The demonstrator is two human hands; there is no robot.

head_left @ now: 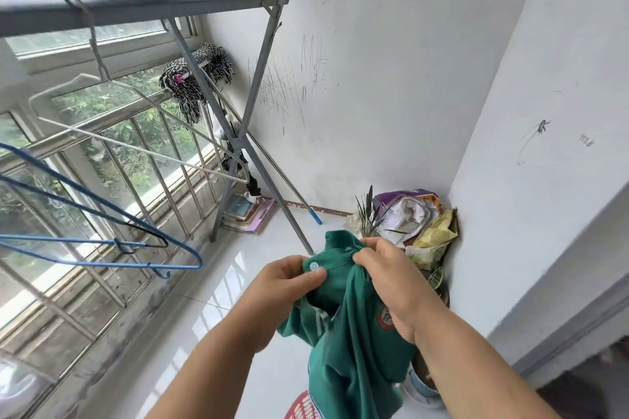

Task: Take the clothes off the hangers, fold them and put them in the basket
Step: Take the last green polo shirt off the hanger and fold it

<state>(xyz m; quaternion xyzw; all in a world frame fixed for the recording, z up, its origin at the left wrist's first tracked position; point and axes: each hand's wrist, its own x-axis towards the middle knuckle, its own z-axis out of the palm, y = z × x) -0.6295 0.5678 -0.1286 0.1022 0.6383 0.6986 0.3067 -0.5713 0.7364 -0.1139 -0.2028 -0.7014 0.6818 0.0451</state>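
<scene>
While the white hanger and blue hanger hang bare on the rack, the left hand and right hand each hold a tight grip on the green shirt, up above the floor.

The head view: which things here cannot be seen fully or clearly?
- Red basket: cut off by the bottom edge and hidden behind the green garment.
- Badge on the garment: partly under the right hand, unreadable.
- Blue hangers: hooks cut off by the left edge.
- Bowl: behind the right arm.
- Left hand: its grip covers the collar edge.
</scene>
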